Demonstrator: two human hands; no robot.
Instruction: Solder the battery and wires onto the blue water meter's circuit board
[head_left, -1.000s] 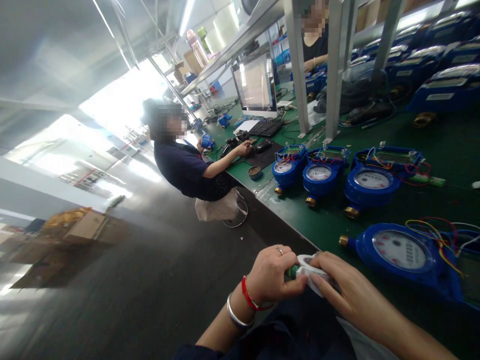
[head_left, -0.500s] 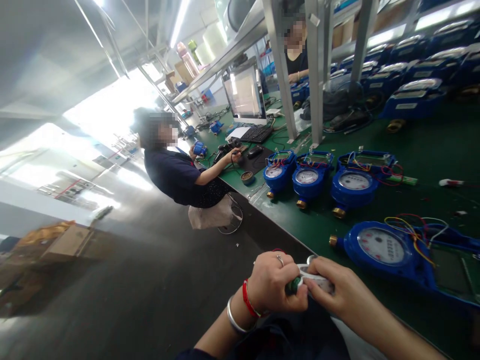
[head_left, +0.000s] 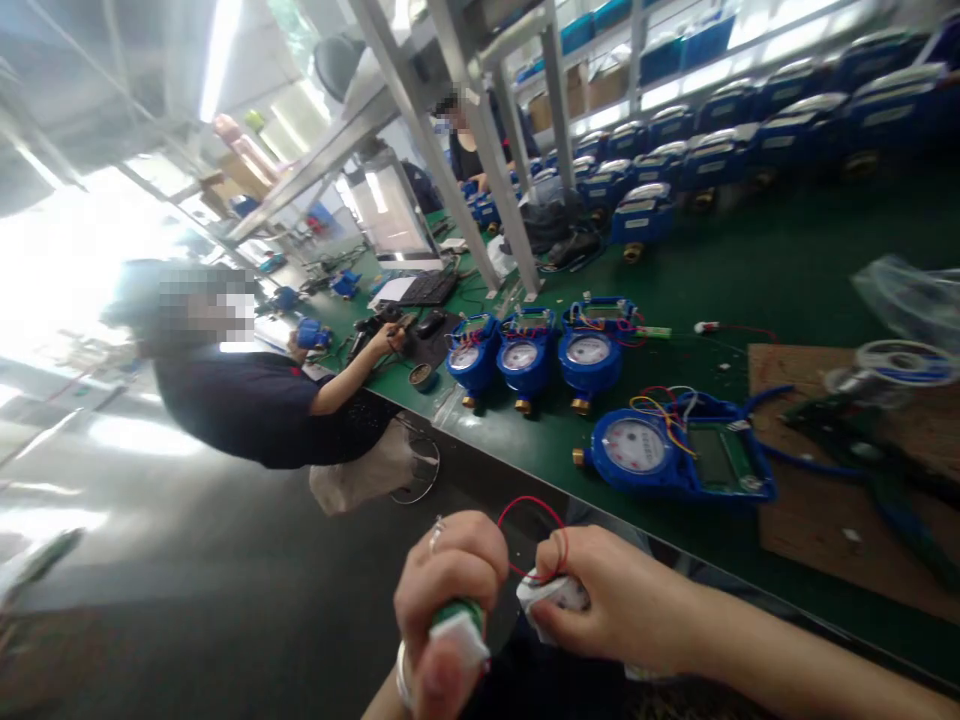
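Observation:
My left hand is closed round a green battery, whose white-covered end shows by my thumb. Between my two hands a thin red wire makes a loop. A small white roll, seemingly tape, is gripped in my right hand just to the right; the fingers partly hide it. Both hands are held in front of the bench edge. Nearest to them on the green bench lies an opened blue water meter with a dial, coloured wires and a display.
Three more opened blue meters stand in a row behind. A brown board at the right bears cutters or pliers and a wire spool. Metal posts rise from the bench. A co-worker sits at the left.
My hands have drawn apart, the left one going left and down, and the red wire loop shows between them. My view has turned to the right, bringing the brown board in.

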